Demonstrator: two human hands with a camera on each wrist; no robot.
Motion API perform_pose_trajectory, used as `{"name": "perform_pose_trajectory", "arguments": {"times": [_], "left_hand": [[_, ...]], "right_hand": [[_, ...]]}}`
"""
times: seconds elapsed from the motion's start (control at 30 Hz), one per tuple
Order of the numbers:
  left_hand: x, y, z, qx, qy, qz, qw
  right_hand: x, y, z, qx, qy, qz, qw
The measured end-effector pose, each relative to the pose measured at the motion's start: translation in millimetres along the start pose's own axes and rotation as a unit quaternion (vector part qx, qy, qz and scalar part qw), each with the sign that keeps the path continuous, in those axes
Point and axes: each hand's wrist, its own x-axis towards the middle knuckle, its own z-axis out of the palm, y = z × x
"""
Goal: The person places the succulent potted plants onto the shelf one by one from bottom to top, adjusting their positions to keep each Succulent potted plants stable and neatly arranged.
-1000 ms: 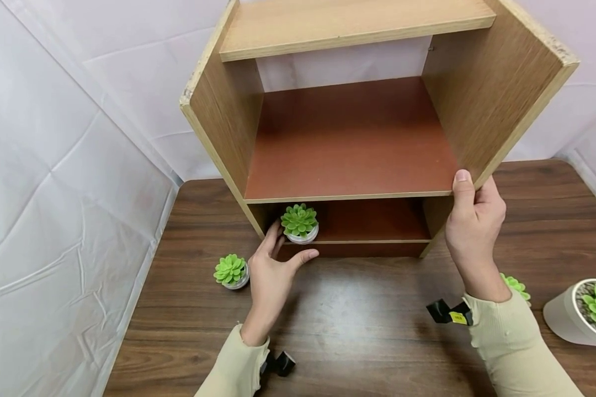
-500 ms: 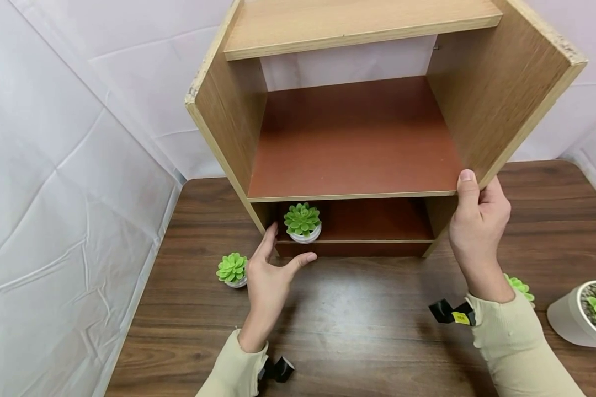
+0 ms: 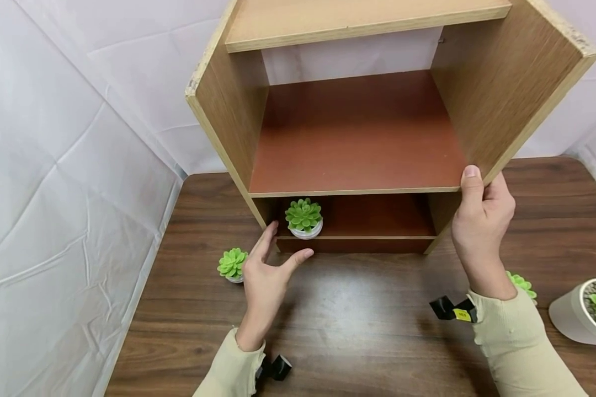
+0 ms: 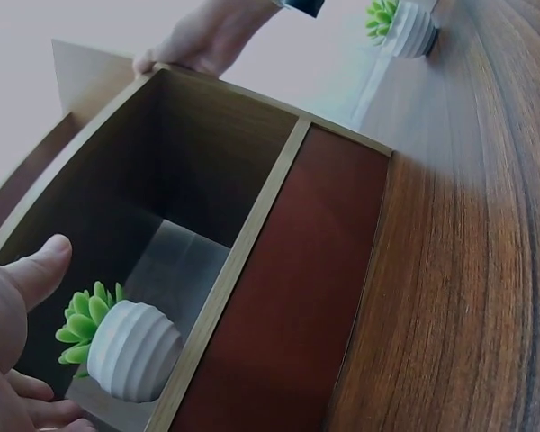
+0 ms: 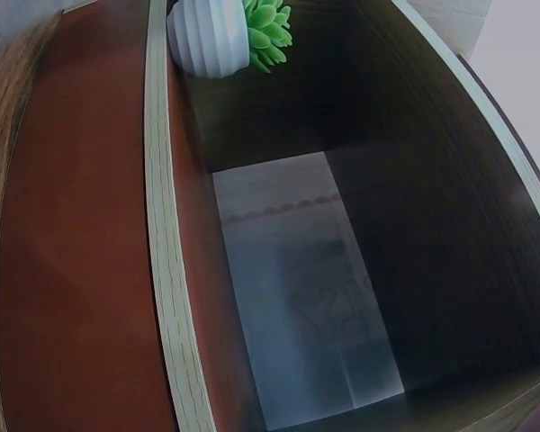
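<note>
A small green succulent in a white ribbed pot (image 3: 305, 219) stands at the left end of the shelf unit's lower compartment; the left wrist view shows the pot (image 4: 135, 351) upright near the front edge. My left hand (image 3: 265, 278) is beside it, thumb and fingers spread, fingertips at the unit's left side panel, the pot not gripped. With my right hand (image 3: 482, 231) I hold the right side panel of the wooden shelf unit (image 3: 357, 132), thumb at the front edge of the middle shelf. The right wrist view shows the same pot (image 5: 209, 38) inside the compartment.
Another small succulent (image 3: 232, 263) stands on the wooden table (image 3: 347, 331), left of my left hand. At the right are a partly covered succulent (image 3: 522, 285) behind my right wrist and a larger white potted plant (image 3: 571, 314). White sheeting (image 3: 69, 182) lines the sides.
My left hand has drawn slightly back and left from the pot on the shelf. My right hand keeps its hold on the panel. The whole view has shifted a little.
</note>
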Motion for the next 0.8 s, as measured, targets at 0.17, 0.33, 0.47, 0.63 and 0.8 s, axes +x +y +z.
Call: {"name": "perform_pose_trajectory", "arguments": {"times": [0.17, 0.33, 0.47, 0.63, 0.8], "left_hand": [[-2.3, 26.5, -4.8, 0.0, -0.007, 0.005, 1.0], [-3.8, 26.3, -7.1, 0.012, -0.001, 0.014, 0.9998], [-4.5, 26.0, -8.5, 0.039, 0.012, 0.028, 0.9988], [-6.6, 22.7, -11.4, 0.06, 0.031, 0.062, 0.9958], [-7.0, 16.1, -14.8, 0.073, 0.052, 0.085, 0.9924]], "right_hand": [[1.3, 0, 1, 0.007, 0.001, 0.003, 1.0], [0.6, 0, 0, 0.003, -0.005, 0.004, 1.0], [-0.3, 0, 0, -0.004, -0.006, 0.002, 1.0], [-0.8, -1, 0, -0.008, -0.007, -0.006, 0.9999], [0.9, -1, 1, -0.001, 0.001, 0.002, 1.0]]}}
